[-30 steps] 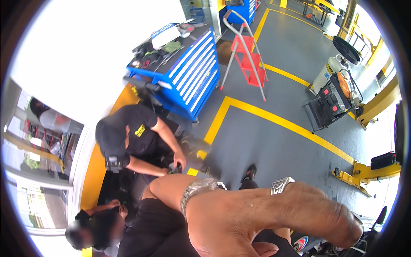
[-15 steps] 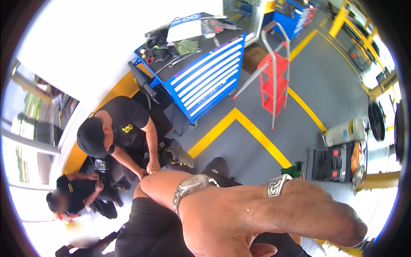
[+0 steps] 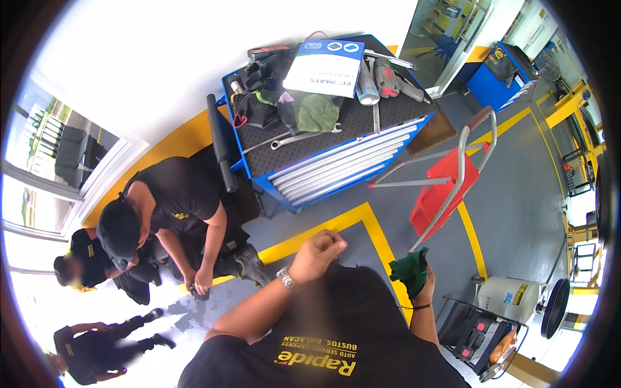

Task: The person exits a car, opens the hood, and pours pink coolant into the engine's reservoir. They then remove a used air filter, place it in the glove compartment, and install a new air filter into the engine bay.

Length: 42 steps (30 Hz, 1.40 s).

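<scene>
The dark green cloth (image 3: 406, 275) is already taken up: it bunches in the right hand (image 3: 427, 288), toward four o'clock, fingers closed around it. The left hand (image 3: 315, 257), at six o'clock just below centre, has its fingers curled together and nothing visible in them (a small item tucked inside would be hidden). So picking up looks done, while the cloth appears held in the air, pressed against nothing, so no use of it shows yet. At twelve o'clock, the blue tool cabinet (image 3: 343, 167) carries a wrench (image 3: 304, 136), an olive cloth (image 3: 317, 114) and a white box (image 3: 323, 68), all out of either hand's reach. How much remains, I cannot tell.
</scene>
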{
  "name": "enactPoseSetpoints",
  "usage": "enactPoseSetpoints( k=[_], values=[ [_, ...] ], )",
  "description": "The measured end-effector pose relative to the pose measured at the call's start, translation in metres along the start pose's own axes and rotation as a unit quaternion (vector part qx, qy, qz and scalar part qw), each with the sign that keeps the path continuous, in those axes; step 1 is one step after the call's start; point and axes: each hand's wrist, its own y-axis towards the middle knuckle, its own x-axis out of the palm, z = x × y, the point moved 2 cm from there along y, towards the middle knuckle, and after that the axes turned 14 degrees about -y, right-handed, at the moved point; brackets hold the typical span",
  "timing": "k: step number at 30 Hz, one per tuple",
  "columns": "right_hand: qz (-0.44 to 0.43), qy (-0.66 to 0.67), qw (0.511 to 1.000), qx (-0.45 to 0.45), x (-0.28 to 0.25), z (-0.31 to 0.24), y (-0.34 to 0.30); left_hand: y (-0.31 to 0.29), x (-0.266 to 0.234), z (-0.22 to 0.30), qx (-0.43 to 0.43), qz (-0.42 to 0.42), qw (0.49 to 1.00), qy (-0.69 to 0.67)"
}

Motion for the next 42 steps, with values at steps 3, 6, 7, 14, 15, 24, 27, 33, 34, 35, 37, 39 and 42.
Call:
enactPoseSetpoints(
  k=[3, 6, 7, 14, 15, 24, 27, 33, 34, 35, 37, 39, 42],
  values=[
    [-0.011, -0.073, 0.997, 0.002, -0.007, -0.011, 0.040, 0.052, -0.004, 0.013, -0.025, 0.084, 0.994, 0.066],
    [-0.040, -0.113, 0.993, 0.001, -0.005, -0.036, 0.093, 0.108, -0.022, 0.029, 0.134, 0.143, 0.975, 0.109],
    [-0.036, -0.134, 0.990, 0.001, -0.006, -0.047, 0.112, 0.129, -0.027, 0.045, 0.159, 0.153, 0.965, 0.143],
    [-0.156, -0.302, 0.933, -0.116, 0.026, -0.166, 0.233, 0.322, -0.170, 0.191, 0.309, 0.398, 0.757, 0.416],
    [-0.184, -0.270, 0.939, -0.107, 0.035, -0.182, 0.246, 0.345, -0.196, 0.203, 0.280, 0.446, 0.701, 0.481],
    [-0.224, -0.172, 0.951, -0.123, 0.072, -0.265, 0.333, 0.412, -0.233, 0.212, 0.046, 0.453, 0.769, 0.448],
    [-0.280, -0.140, 0.946, -0.084, 0.089, -0.266, 0.340, 0.376, -0.248, 0.216, 0.109, 0.434, 0.831, 0.329],
    [-0.431, -0.235, 0.864, -0.109, 0.164, -0.258, 0.349, 0.273, -0.179, 0.236, 0.312, 0.440, 0.837, 0.092],
    [-0.454, -0.236, 0.851, -0.117, 0.181, -0.253, 0.346, 0.243, -0.157, 0.237, 0.308, 0.474, 0.794, 0.223],
    [-0.467, -0.221, 0.845, -0.136, 0.200, -0.250, 0.341, 0.213, -0.135, 0.235, 0.297, 0.514, 0.728, 0.343],
    [-0.502, -0.185, 0.827, -0.173, 0.239, -0.245, 0.328, 0.154, -0.102, 0.223, 0.379, 0.539, 0.719, 0.224],
    [-0.473, -0.251, 0.772, -0.341, 0.273, -0.242, 0.324, 0.091, -0.076, 0.194, 0.488, 0.456, 0.715, -0.207],
    [-0.375, -0.323, 0.669, -0.555, 0.331, -0.240, 0.292, -0.002, -0.031, 0.129, 0.500, 0.568, 0.596, -0.269]
  ],
)
